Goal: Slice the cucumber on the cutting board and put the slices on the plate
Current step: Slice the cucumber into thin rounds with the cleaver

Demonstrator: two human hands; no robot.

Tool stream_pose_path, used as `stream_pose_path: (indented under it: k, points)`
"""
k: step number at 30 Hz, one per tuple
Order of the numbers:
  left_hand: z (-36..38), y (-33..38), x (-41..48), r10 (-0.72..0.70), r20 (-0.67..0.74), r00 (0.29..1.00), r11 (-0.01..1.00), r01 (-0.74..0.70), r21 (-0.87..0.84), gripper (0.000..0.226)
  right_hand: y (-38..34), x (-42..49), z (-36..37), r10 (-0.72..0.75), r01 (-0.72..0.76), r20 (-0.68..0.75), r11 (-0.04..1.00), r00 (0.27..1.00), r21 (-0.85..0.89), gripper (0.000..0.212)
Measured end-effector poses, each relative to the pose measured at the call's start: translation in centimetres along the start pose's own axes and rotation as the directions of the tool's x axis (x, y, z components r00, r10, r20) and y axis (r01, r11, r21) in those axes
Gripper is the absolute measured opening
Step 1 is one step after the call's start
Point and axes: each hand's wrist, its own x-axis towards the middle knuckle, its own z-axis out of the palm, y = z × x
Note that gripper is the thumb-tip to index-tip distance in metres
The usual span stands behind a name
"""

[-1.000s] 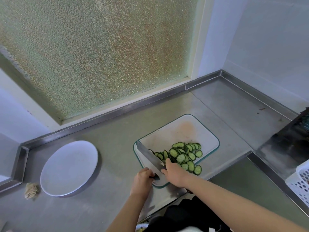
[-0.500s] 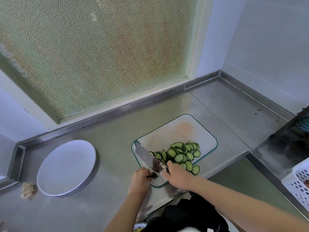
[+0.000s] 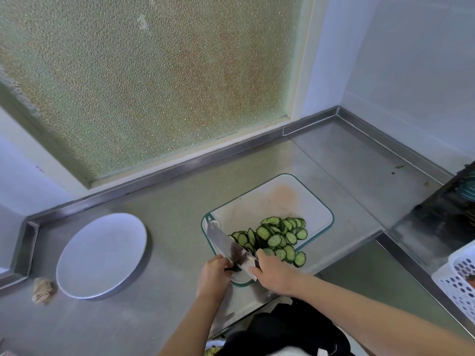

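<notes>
Steel table with a raised steel lip along the back, in a corner: pebbled frosted window behind it, pale wall on the right. I see a white perforated basket at the right edge and a small crumpled beige scrap just beside the plate's near-left rim. White round plate sits on the left, nothing on it, well apart from the cutting board, a white board with a green rim and a pinkish stain on its far half. Cucumber slices lie in an overlapping heap on the board's near half; one or two reach its near rim. Left hand grips the dark handle of a broad knife, blade angled away and to the left over the board's left corner, its right face against the heap. Right hand is at the near end of the heap, thumb on the blade, fingers touching the nearest slices; I cannot tell whether it grasps any.
</notes>
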Motion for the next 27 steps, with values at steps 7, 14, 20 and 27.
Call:
stream_pose_path:
  k: [7, 14, 20, 27]
  points:
    - [0.0, 0.2, 0.0, 0.013, -0.004, 1.000, 1.000, -0.013, 0.018, 0.014, -0.4, 0.9, 0.7, 0.037, -0.036, 0.017, 0.999, 0.999, -0.036, 0.030]
    - [-0.1, 0.3, -0.2, 0.060, 0.013, 0.998, 0.998, -0.060, 0.007, 0.016, -0.8, 2.1, 1.0, 0.105, -0.105, 0.050, 0.994, 0.993, 0.000, 0.049]
    - [0.0, 0.1, -0.1, 0.058, 0.009, 0.998, 0.998, -0.058, -0.007, 0.018, -0.5, 2.7, 2.5, 0.107, -0.107, 0.040, 0.994, 0.993, -0.010, 0.037]
    - [-0.1, -0.1, 0.1, 0.100, 0.019, 0.995, 0.995, -0.100, 0.003, 0.020, -0.4, 3.0, 3.1, 0.127, -0.127, 0.005, 0.991, 0.992, -0.028, 0.039]
